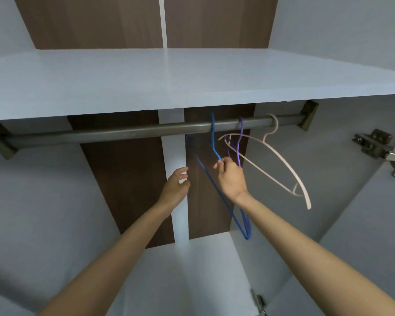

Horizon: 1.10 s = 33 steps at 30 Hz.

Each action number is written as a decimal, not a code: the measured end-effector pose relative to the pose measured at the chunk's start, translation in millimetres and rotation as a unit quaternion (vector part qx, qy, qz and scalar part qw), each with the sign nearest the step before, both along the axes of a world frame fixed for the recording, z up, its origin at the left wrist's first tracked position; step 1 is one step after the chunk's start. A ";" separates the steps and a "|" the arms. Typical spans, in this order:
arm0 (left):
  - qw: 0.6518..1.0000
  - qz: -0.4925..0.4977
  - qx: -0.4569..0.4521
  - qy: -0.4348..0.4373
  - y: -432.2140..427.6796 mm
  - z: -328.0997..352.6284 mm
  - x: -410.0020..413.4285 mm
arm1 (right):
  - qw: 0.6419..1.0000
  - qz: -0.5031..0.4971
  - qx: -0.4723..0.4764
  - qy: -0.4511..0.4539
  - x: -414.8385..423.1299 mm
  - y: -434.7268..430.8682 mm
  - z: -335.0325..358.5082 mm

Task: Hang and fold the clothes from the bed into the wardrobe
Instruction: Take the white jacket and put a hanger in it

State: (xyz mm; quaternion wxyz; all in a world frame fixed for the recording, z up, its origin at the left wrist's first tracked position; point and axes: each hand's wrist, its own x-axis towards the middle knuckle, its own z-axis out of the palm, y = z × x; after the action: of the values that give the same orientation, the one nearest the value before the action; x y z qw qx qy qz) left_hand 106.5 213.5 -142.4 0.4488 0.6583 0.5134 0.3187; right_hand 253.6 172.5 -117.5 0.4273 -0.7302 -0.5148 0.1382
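Inside the wardrobe a dark metal rail (123,133) runs across under a pale shelf (169,76). Three hangers hook over its right part: a blue hanger (214,181), a purple hanger (238,147) and a pale pink hanger (281,160). My right hand (230,176) pinches the blue hanger's neck just below the rail. My left hand (177,183) hovers a little to the left with relaxed fingers, holding nothing. No clothes are in view.
The wardrobe's back has dark wood panels (128,179) with a white strip between them. A lower white divider top (203,258) lies beneath my arms. Door hinges (379,147) sit on the right wall, with another hinge (259,302) low down.
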 end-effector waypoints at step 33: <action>0.727 -0.605 0.320 0.050 -409.4 -75.9 41.4 | 0.915 -0.324 -0.098 0.220 -62.3 -627.9 -85.8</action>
State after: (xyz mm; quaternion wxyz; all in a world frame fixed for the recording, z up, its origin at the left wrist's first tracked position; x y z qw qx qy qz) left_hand 147.8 -195.8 -218.3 0.2824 0.9491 -0.1051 0.0915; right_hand 191.2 -455.4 -203.3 0.4769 -0.8466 -0.1269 0.1991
